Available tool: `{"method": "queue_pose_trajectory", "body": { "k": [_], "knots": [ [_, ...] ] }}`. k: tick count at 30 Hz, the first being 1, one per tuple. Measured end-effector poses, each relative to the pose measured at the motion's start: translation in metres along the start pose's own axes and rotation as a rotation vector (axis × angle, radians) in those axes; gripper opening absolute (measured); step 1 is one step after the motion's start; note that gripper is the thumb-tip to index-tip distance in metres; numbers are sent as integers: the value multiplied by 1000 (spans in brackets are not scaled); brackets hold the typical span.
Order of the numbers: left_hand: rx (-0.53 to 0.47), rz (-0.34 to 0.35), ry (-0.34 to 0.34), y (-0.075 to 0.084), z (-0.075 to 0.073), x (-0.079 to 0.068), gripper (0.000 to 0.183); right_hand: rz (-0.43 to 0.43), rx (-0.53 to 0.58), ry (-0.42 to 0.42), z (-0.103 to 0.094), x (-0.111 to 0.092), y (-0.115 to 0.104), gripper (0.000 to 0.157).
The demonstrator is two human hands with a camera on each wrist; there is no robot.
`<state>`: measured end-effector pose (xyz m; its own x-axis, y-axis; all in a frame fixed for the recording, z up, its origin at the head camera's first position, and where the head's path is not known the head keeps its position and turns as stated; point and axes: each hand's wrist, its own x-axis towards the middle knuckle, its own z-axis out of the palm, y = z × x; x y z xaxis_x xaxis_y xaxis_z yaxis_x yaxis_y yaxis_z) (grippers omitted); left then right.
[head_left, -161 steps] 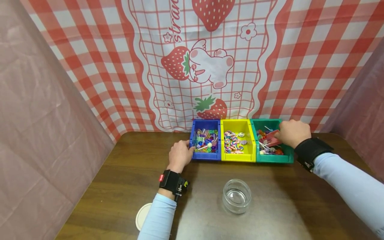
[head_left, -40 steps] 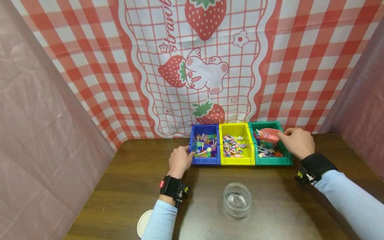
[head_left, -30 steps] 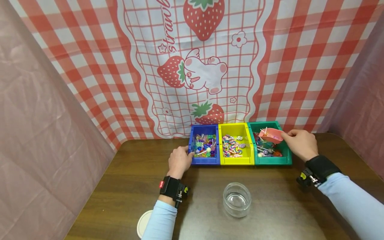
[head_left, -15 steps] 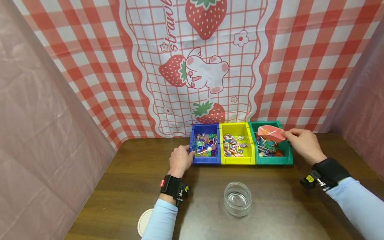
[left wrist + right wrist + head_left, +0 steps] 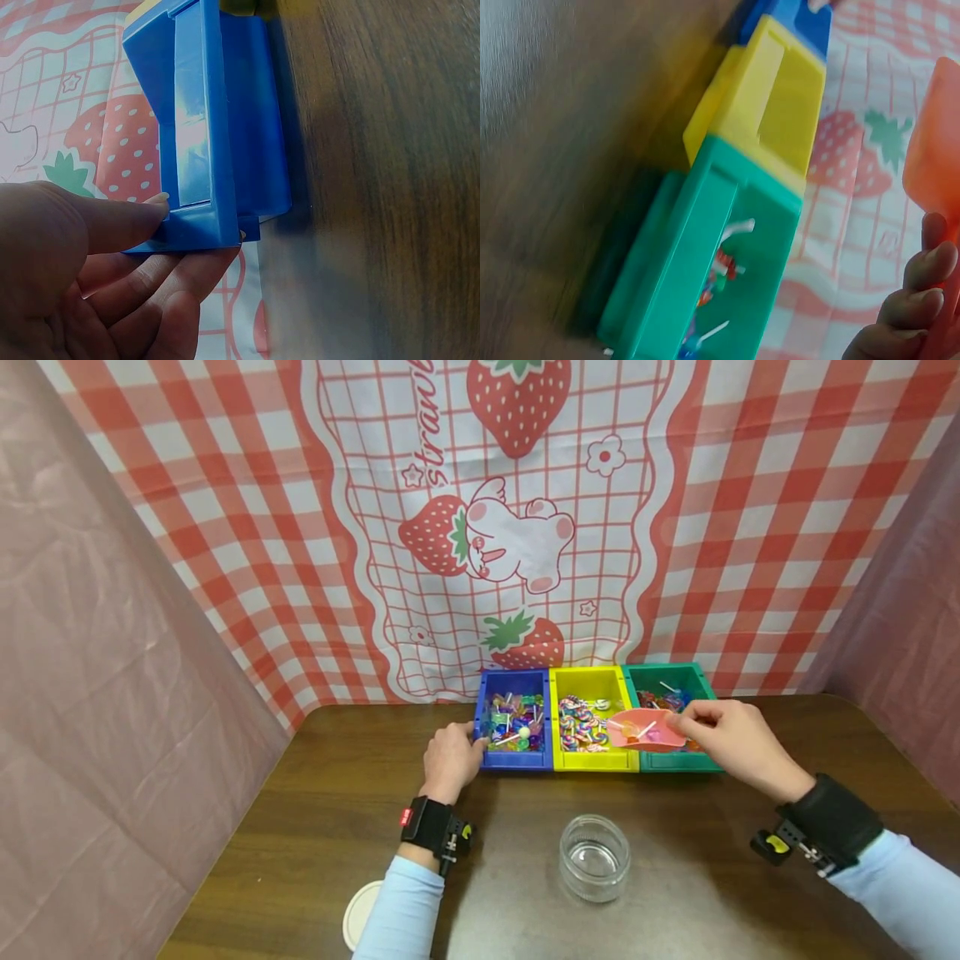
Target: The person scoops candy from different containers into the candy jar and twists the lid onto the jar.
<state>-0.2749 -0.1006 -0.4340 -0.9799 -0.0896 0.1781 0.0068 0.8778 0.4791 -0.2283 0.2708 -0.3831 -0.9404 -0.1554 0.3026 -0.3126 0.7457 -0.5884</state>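
Observation:
My right hand [image 5: 738,739] grips the handle of a pink scoop [image 5: 660,742], which carries a few candies, one with a white stick. In the head view the scoop overlaps the border of the yellow bin [image 5: 596,762] and the green bin [image 5: 675,762]. At the far left of the row, my left hand [image 5: 452,756] pinches the side wall of the blue bin [image 5: 199,112], thumb inside and fingers beneath. Colourful candies [image 5: 513,718] fill the blue bin, and swirl lollipops [image 5: 581,727] lie in the yellow one. More candies and sticks [image 5: 727,262] sit in the green bin.
In front of the bins stands a glass jar [image 5: 594,860], without a lid. A round cream-coloured disc [image 5: 360,914] lies partly under the left forearm. Behind the bins hangs a red-and-white checked cloth [image 5: 517,527], at the back of the wooden table [image 5: 300,827].
My right hand has lifted the scoop with candies out of the green bin and moved it left and nearer, towards the yellow bin. My left hand stays on the blue bin.

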Motion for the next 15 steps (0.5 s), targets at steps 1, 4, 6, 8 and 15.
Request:
{"method": "queue_pose_trajectory", "body": {
  "k": [1, 4, 6, 8, 15],
  "knots": [
    [2, 4, 4, 0, 0, 0, 38, -23, -2, -7, 2, -1, -4, 30],
    [11, 14, 14, 0, 0, 0, 37, -87, -2, -37, 7, -6, -15, 27],
    [13, 16, 14, -1, -1, 0, 37, -134, 4, -60, 11, -10, -21, 27],
    [13, 14, 11, -1, 0, 0, 37, -180, -4, -79, 14, -13, -26, 29],
    [10, -1, -4, -1, 0, 1, 39, -256, -40, -188, 24, -24, -40, 30]
  ]
}}
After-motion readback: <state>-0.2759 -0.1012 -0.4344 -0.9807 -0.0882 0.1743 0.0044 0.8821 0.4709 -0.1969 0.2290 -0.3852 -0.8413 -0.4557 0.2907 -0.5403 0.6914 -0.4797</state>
